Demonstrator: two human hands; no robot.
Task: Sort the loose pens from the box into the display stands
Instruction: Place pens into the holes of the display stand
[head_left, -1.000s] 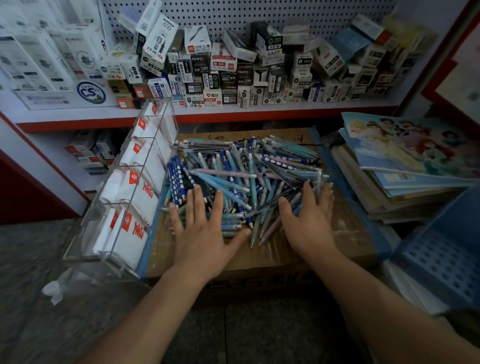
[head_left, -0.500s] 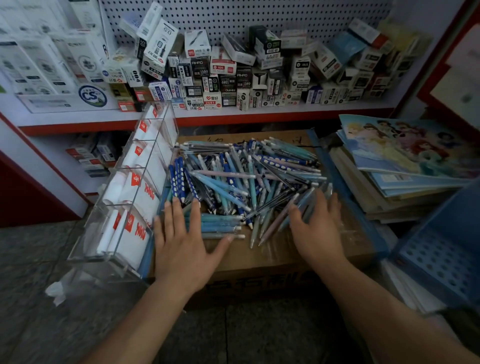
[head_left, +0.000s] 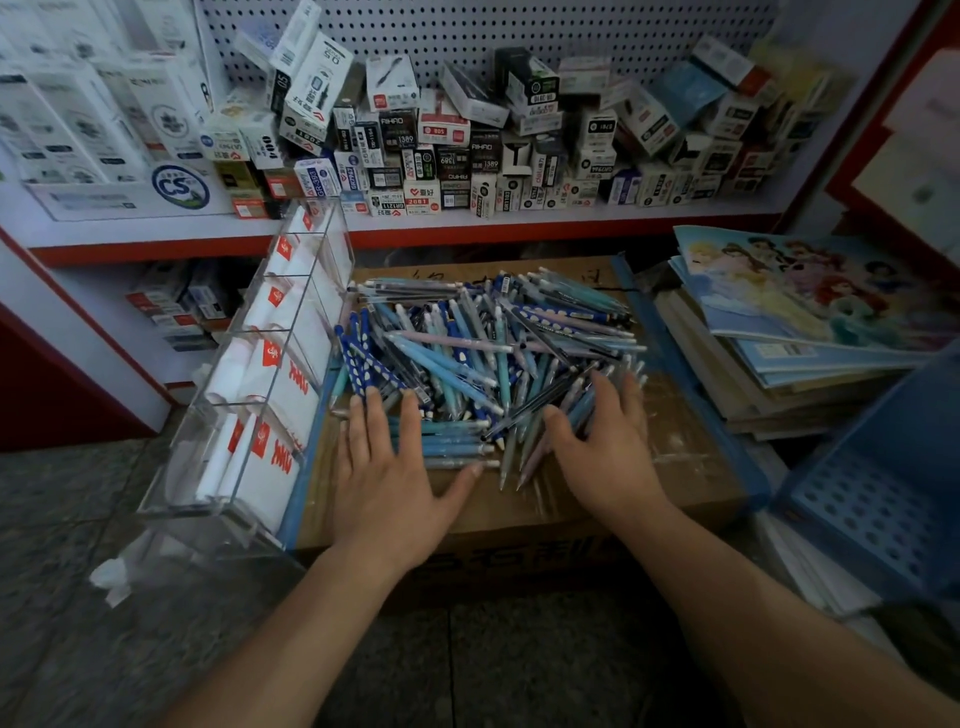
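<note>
Dead centre, on top of the taped cardboard box (head_left: 675, 467), we've got the pile of pens (head_left: 483, 353): light blue, dark blue with white dots, a few pink, all crossed over one another in a loose heap.

Our left hand (head_left: 384, 483) is down at seven o'clock of the heap, palm flat on the cardboard. Its fingers are spread and straight, touching the nearest pens, and the thumb stretches out toward three o'clock alongside a short row of pale blue ones. Nothing gripped there, so it lies released.

Our right hand (head_left: 608, 457) sits at five o'clock of the heap, fingers laid over the pens at that corner and only lightly bent. The thumb points to ten o'clock against a couple of pen tips. It presses on them rather than closing round any, so it's released as well.

Over at nine o'clock, right against the box's left edge, lies the clear display stand (head_left: 249, 395), tilted, its compartments lined with white cards bearing red marks. At twelve o'clock runs the red-edged shelf (head_left: 519, 234), crowded with small stationery boxes (head_left: 447, 156) in front of a pegboard. At three o'clock sits a stack of notebooks (head_left: 805, 291) with cartoon covers, and at four o'clock a blue perforated basket (head_left: 872, 499). Grey tiled floor (head_left: 78, 571) fills six to eight o'clock.
</note>
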